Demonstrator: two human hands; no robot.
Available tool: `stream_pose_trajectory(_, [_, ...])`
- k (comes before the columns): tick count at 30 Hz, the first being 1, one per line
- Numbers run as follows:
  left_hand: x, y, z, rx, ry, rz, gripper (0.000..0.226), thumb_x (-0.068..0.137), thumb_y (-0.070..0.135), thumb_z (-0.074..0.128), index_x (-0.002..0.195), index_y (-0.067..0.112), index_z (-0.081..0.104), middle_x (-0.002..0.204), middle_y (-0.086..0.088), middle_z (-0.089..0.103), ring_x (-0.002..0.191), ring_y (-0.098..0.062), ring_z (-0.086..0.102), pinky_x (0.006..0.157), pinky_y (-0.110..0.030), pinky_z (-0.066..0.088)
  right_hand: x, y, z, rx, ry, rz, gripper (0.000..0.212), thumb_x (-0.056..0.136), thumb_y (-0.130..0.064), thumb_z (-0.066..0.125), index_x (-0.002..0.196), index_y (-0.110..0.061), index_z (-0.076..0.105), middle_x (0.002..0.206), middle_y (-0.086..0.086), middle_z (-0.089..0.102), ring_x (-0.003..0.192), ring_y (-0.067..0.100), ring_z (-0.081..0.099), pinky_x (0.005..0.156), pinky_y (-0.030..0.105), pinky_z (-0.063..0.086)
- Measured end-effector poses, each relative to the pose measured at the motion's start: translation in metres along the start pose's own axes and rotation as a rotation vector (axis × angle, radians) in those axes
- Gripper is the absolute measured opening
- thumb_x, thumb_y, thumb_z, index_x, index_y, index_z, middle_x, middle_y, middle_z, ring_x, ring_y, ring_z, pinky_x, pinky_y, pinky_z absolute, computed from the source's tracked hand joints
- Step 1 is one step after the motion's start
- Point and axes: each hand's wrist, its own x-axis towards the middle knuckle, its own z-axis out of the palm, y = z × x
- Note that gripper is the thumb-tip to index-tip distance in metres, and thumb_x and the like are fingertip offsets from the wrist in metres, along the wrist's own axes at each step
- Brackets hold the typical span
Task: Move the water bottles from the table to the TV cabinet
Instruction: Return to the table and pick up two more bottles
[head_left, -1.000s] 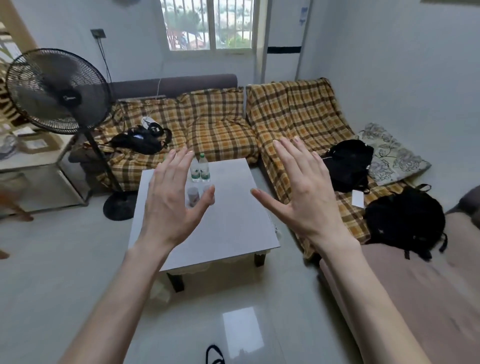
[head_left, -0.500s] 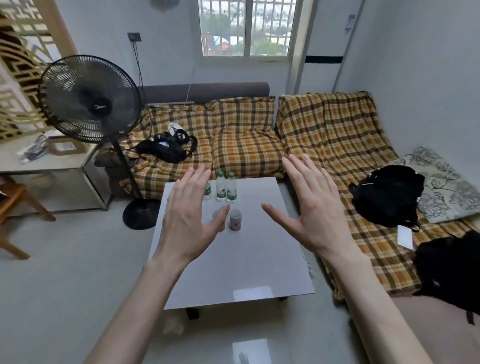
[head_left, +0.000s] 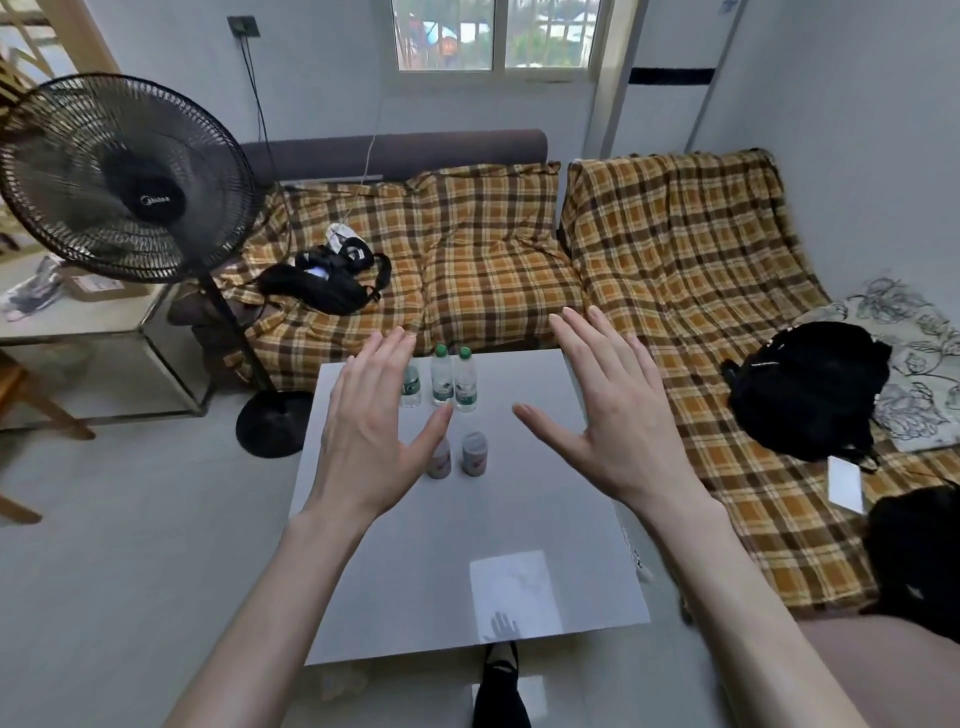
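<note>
Water bottles, clear plastic, five visible, all upright on the white table (head_left: 519, 499).
Back row, far end of tabletop: two green-capped bottles (head_left: 453, 375) with green-and-white labels, standing just beside each other, possibly touching; a third bottle (head_left: 410, 387) of the same label to their left, its top hidden.
Front row, nearer: two shorter bottles (head_left: 474, 453) with reddish labels, side by side, the left one partly hidden.

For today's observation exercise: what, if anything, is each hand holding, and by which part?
Nothing is held. The left hand and right hand are both open with fingers spread, above the table; the bottles stand untouched on it.
</note>
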Motion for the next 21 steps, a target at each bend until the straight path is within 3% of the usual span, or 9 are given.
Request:
stream_pose_trajectory(5, [0.044, -0.017, 0.040, 0.015, -0.028, -0.018, 0.075, 0.101, 0.054, 0.055, 0.161, 0.014, 0.036, 0.169, -0.001, 0.035, 0.161, -0.018, 0.022, 0.128, -0.050, 0.027, 0.049, 0.031, 0.036, 0.032, -0.027, 0.001, 0.085, 0.096, -0.071, 0.047, 0.160, -0.018, 0.032, 0.167, -0.003, 0.031, 0.158, 0.015, 0.017, 0.127, 0.047, 0.019])
stream_pose_trajectory(14, [0.119, -0.056, 0.120, 0.054, -0.057, -0.065, 0.070, 0.102, 0.053, 0.053, 0.158, 0.015, 0.039, 0.166, -0.001, 0.041, 0.159, -0.018, 0.028, 0.128, -0.043, 0.029, 0.135, 0.090, 0.119, 0.144, -0.094, -0.007, 0.083, 0.095, -0.067, 0.052, 0.159, -0.017, 0.034, 0.166, -0.002, 0.034, 0.158, 0.016, 0.020, 0.127, 0.045, 0.020])
stream_pose_trajectory(19, [0.145, -0.080, 0.162, 0.091, -0.108, -0.117, 0.070, 0.101, 0.053, 0.052, 0.160, 0.019, 0.037, 0.166, 0.002, 0.039, 0.159, -0.016, 0.027, 0.130, -0.026, 0.014, 0.164, 0.110, 0.169, 0.210, -0.177, -0.006, 0.082, 0.095, -0.065, 0.053, 0.159, -0.017, 0.035, 0.165, -0.003, 0.035, 0.158, 0.017, 0.020, 0.126, 0.046, 0.022])
stream_pose_trajectory(21, [0.153, -0.091, 0.176, 0.086, -0.120, -0.132, 0.070, 0.101, 0.051, 0.054, 0.160, 0.019, 0.037, 0.166, 0.002, 0.039, 0.159, -0.016, 0.027, 0.130, -0.028, 0.017, 0.175, 0.117, 0.188, 0.219, -0.201, -0.011, 0.082, 0.094, -0.065, 0.054, 0.159, -0.017, 0.035, 0.165, -0.003, 0.035, 0.158, 0.018, 0.021, 0.126, 0.046, 0.023])
